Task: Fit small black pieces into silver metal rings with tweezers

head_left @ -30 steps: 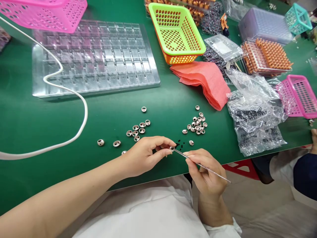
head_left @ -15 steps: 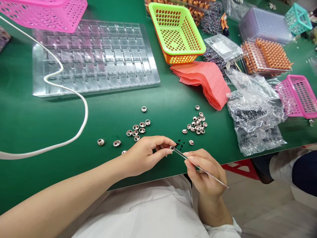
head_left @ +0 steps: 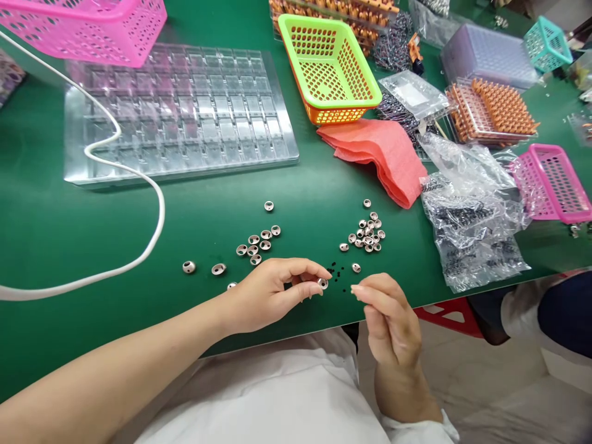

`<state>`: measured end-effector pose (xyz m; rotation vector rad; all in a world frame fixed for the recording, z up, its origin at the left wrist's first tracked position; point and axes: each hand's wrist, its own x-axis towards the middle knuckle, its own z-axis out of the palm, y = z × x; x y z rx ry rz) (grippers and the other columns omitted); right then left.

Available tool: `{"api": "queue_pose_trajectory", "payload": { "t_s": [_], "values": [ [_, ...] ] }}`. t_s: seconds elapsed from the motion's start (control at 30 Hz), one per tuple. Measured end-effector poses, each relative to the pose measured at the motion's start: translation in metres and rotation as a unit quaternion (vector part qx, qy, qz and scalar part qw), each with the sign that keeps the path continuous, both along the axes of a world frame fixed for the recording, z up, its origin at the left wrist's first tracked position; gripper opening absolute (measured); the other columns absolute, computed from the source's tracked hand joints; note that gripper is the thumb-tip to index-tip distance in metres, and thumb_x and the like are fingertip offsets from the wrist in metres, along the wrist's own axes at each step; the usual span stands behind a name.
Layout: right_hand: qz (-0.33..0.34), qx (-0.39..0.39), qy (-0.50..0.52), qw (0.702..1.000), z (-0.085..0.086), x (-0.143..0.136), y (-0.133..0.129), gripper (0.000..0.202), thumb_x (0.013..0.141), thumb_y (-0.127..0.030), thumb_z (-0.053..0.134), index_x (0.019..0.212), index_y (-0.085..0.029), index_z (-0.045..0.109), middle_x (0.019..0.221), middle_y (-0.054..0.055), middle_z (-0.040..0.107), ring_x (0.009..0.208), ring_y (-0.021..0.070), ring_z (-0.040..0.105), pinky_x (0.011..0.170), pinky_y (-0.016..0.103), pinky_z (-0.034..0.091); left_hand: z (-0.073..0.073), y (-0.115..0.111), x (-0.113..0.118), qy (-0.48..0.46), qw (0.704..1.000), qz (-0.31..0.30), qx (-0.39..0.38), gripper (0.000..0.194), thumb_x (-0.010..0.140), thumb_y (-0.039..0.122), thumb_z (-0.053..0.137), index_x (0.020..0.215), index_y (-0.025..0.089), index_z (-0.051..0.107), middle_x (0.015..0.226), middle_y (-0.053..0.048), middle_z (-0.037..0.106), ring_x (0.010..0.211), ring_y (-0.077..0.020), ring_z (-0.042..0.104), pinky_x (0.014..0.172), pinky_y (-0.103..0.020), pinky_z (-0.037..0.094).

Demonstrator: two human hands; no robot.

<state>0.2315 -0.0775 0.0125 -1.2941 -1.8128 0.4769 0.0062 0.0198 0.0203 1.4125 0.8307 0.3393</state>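
My left hand (head_left: 272,290) pinches a small silvery ring-like part (head_left: 322,283) between thumb and index finger. To its right, my right hand (head_left: 391,311) is raised with its fingers drawn together; whatever they hold is hidden. Tiny black pieces (head_left: 338,273) lie on the green table just beyond the two hands. Several loose metal rings (head_left: 265,245) are scattered behind my left hand. A tighter cluster of similar rings (head_left: 369,232) rests farther right, and a single ring (head_left: 356,267) lies near the black pieces.
A clear compartment tray (head_left: 185,117) and a white cable (head_left: 155,191) lie at the left. Farther back are a pink basket (head_left: 124,31), a green basket (head_left: 333,65) and red cloth (head_left: 383,154). Plastic bags (head_left: 476,228) and another pink basket (head_left: 559,185) are at the right.
The tweezers seen earlier in my right hand are no longer visible. That hand has drawn away from the ring, and its fingers have turned. My left hand still holds the ring, slightly lower.
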Motion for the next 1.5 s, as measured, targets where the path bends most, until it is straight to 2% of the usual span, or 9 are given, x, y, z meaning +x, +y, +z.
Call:
{"api": "queue_pose_trajectory", "payload": {
  "t_s": [0.1,0.2,0.4,0.53,0.9,1.23,1.37,1.5],
  "values": [
    [0.074,0.03,-0.047,0.996,-0.003,-0.001,0.009,0.045,0.095,-0.009,0.06,0.137,-0.024,0.058,0.095,0.006,0.068,0.077,0.0174,0.062,0.068,0.035,0.057,0.0,0.0,0.0,-0.01,1.0,-0.009,0.021,0.025,0.096,0.031,0.06,0.109,0.018,0.077,0.097,-0.006,0.078,0.079,-0.0172,0.07,0.071,-0.027,0.055],
    [0.112,0.066,-0.108,0.986,-0.007,0.0,0.015,0.043,0.092,-0.009,0.068,0.132,-0.023,0.06,0.091,0.004,0.07,0.074,0.0163,0.06,0.068,0.033,0.056,0.0,-0.001,0.0,-0.027,0.999,-0.026,0.034,0.025,0.097,0.028,0.059,0.109,0.016,0.077,0.094,-0.006,0.076,0.079,-0.0168,0.07,0.072,-0.026,0.055],
    [0.167,0.11,-0.171,0.965,-0.008,0.005,0.015,0.031,0.095,-0.009,0.059,0.125,-0.015,0.064,0.094,0.008,0.073,0.082,0.019,0.064,0.069,0.035,0.056,0.001,-0.003,0.0,-0.044,0.995,-0.046,0.072,0.022,0.098,0.022,0.059,0.107,0.013,0.077,0.089,-0.006,0.074,0.077,-0.0145,0.068,0.069,-0.022,0.053],
    [0.184,0.135,-0.186,0.956,-0.004,0.004,0.016,0.029,0.092,-0.005,0.06,0.121,-0.007,0.066,0.095,0.011,0.071,0.081,0.0202,0.064,0.066,0.036,0.052,0.0,-0.005,0.0,-0.057,0.994,-0.055,0.078,0.023,0.098,0.021,0.057,0.108,0.013,0.077,0.088,-0.006,0.074,0.074,-0.0132,0.068,0.067,-0.02,0.053],
    [0.219,0.139,-0.18,0.949,0.004,0.003,0.018,0.029,0.095,-0.006,0.048,0.114,-0.002,0.068,0.096,0.015,0.071,0.084,0.0227,0.063,0.062,0.037,0.052,-0.002,-0.011,0.0,-0.084,0.99,-0.061,0.099,0.022,0.097,0.014,0.055,0.107,0.011,0.075,0.087,-0.007,0.074,0.075,-0.0137,0.069,0.068,-0.02,0.055],
    [0.244,0.145,-0.171,0.944,0.004,0.001,0.023,0.03,0.093,-0.006,0.046,0.112,0.0,0.068,0.094,0.016,0.069,0.081,0.0236,0.061,0.06,0.038,0.052,-0.003,-0.012,0.0,-0.086,0.987,-0.059,0.12,0.024,0.098,0.011,0.053,0.107,0.01,0.075,0.085,-0.008,0.074,0.075,-0.0136,0.069,0.069,-0.02,0.055],
    [0.246,0.136,-0.179,0.943,0.004,0.001,0.025,0.029,0.095,-0.006,0.045,0.109,-0.007,0.069,0.09,0.011,0.068,0.078,0.0204,0.058,0.06,0.035,0.052,-0.004,-0.013,-0.001,-0.083,0.988,-0.061,0.115,0.023,0.097,0.01,0.053,0.105,0.01,0.075,0.086,-0.007,0.073,0.074,-0.013,0.069,0.069,-0.019,0.055],
    [0.237,0.148,-0.166,0.946,0.002,0.001,0.024,0.027,0.093,-0.005,0.048,0.11,-0.005,0.068,0.088,0.012,0.068,0.077,0.0202,0.058,0.057,0.035,0.051,-0.003,-0.013,0.0,-0.082,0.99,-0.062,0.095,0.022,0.097,0.01,0.054,0.103,0.011,0.075,0.086,-0.006,0.073,0.072,-0.0119,0.069,0.068,-0.018,0.055]
  ]
}}
